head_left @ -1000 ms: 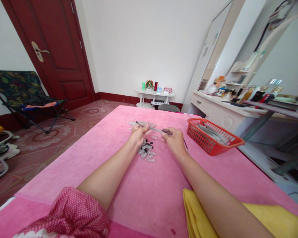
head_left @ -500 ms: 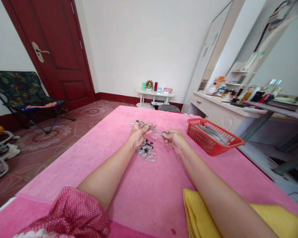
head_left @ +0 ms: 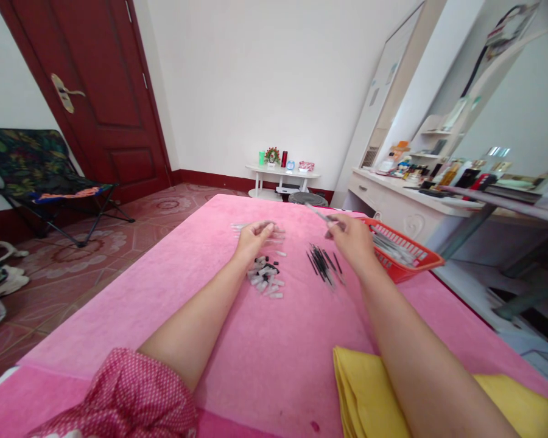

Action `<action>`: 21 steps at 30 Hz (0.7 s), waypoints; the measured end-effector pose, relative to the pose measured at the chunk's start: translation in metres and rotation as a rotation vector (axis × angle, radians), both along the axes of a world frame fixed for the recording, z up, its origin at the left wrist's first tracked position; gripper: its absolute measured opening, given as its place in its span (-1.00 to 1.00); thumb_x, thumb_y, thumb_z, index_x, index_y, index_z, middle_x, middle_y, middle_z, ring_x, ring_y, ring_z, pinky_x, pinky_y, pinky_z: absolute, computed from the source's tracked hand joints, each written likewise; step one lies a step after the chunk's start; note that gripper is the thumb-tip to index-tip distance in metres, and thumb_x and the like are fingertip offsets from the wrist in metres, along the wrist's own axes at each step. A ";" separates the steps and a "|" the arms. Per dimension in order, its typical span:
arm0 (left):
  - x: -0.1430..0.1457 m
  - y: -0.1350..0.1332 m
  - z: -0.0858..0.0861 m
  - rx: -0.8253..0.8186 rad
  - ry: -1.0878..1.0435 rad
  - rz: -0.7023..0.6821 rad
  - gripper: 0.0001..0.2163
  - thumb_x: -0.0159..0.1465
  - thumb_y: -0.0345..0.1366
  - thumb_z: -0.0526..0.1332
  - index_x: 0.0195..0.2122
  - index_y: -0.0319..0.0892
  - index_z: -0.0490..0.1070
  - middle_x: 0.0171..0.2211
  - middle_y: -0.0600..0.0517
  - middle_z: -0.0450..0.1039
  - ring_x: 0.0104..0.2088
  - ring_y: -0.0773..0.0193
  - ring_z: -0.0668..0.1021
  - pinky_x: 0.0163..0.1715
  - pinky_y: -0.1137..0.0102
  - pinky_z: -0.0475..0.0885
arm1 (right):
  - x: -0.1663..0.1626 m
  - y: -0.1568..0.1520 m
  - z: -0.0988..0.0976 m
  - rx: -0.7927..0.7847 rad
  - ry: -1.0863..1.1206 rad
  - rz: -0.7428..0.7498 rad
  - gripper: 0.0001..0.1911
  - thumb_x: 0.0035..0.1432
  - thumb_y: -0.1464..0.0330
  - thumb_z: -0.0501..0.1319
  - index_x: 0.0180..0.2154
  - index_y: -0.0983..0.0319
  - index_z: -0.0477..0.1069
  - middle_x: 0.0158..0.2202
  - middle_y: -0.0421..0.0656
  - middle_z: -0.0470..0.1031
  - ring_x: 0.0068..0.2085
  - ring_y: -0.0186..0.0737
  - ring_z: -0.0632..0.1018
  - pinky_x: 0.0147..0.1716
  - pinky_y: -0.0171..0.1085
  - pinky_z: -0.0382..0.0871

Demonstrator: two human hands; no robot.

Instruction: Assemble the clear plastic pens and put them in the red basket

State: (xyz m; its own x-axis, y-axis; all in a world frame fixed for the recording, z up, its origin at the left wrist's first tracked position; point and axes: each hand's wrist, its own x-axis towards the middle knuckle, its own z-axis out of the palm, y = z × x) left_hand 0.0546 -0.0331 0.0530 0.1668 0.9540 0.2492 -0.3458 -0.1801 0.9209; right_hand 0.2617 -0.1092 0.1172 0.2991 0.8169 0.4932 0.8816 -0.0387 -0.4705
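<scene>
Held in my right hand (head_left: 351, 234) is a slim grey pen (head_left: 318, 212), its tip pointing up and left, just left of the red plastic basket (head_left: 399, 277). My left hand (head_left: 254, 237) is over the clear pen barrels (head_left: 238, 229) lying on the pink cloth, its fingers loosely curled and nothing plainly in them. Nearer to me lies a heap of small translucent and black caps (head_left: 265, 278). Several thin black refills (head_left: 322, 263) lie side by side below my right hand. More grey pens (head_left: 396, 249) fill the basket, which my right hand partly hides.
A pink cloth (head_left: 265, 353) covers the table. At the near right lies a folded yellow cloth (head_left: 363, 389) under my right forearm. Beyond the table are a low white stand (head_left: 283, 172), a camp chair (head_left: 50, 170) and a cluttered dresser (head_left: 406, 198).
My right hand has moved right, carrying the pen out of my left hand to beside the basket. The black refills have come into view. The left hand has let go and stayed over the barrels.
</scene>
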 end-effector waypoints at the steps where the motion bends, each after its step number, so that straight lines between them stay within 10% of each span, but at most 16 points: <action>1: -0.006 0.006 -0.003 -0.014 0.013 0.072 -0.71 -0.01 -0.19 0.35 -0.32 -0.27 0.49 -0.36 -0.08 0.54 -0.45 0.27 0.55 -0.42 0.41 0.45 | 0.013 -0.003 0.005 0.035 -0.030 -0.114 -0.69 0.10 0.31 0.09 -0.13 0.14 0.48 -0.41 -0.13 0.57 -0.29 -0.14 0.53 -0.31 -0.25 0.30; 9: -0.041 0.046 -0.042 0.293 0.563 0.361 -0.82 0.06 -0.43 0.20 -0.33 -0.16 0.55 -0.28 -0.04 0.56 -0.18 0.14 0.54 -0.02 0.24 0.34 | 0.073 -0.012 0.001 0.074 -0.183 -0.507 -0.62 0.06 0.27 0.12 -0.11 0.25 0.49 -0.20 0.12 0.52 -0.14 0.12 0.48 -0.22 -0.03 0.28; 21: -0.040 0.042 -0.044 0.546 1.088 0.226 -0.71 0.10 -0.45 0.12 -0.22 -0.09 0.56 -0.18 -0.05 0.52 -0.10 0.13 0.48 -0.01 0.30 0.30 | -0.035 0.012 -0.055 -0.131 -0.253 0.516 -0.66 -0.01 0.56 0.14 -0.19 0.21 0.52 -0.07 -0.12 0.49 -0.01 -0.20 0.42 0.02 -0.27 0.21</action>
